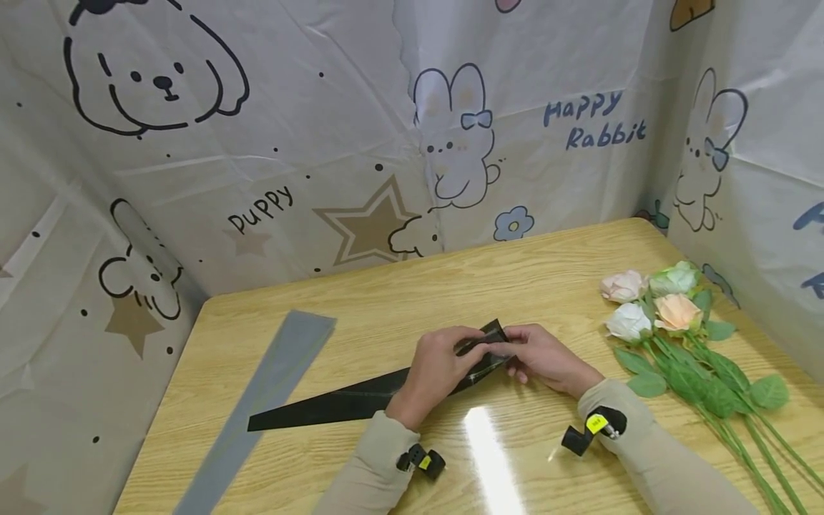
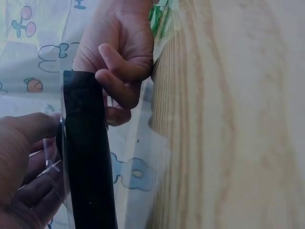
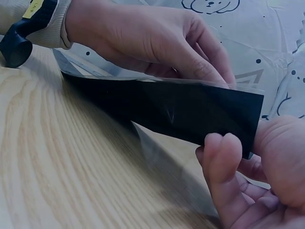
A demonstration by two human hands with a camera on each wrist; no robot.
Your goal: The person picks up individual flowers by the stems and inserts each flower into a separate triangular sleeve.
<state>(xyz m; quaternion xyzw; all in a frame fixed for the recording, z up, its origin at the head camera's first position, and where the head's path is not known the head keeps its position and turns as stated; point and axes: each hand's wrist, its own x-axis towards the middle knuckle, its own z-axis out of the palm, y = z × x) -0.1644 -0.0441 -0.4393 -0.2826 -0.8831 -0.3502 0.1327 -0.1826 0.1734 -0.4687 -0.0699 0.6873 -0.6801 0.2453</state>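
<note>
A long tapered black flower sleeve [image 1: 328, 406] with a clear plastic layer slants across the middle of the table, its narrow end at the left. My left hand [image 1: 440, 368] pinches the clear layer near the wide end, as the right wrist view also shows. At the wide end's corner, my right hand [image 1: 546, 361] grips the black sleeve [image 3: 190, 112] between fingers and thumb. Both hands hold this end raised off the table. Part of the wide end is hidden behind the fingers in the head view.
A grey, semi-clear tapered sleeve [image 1: 290, 357] lies flat at the left, partly under the black one's tip. At the right lie several artificial roses, among them a peach rose [image 1: 677, 312] and a white rose [image 1: 628, 322]. Printed cloth [image 1: 360, 143] hangs around the wooden table [image 1: 553, 279].
</note>
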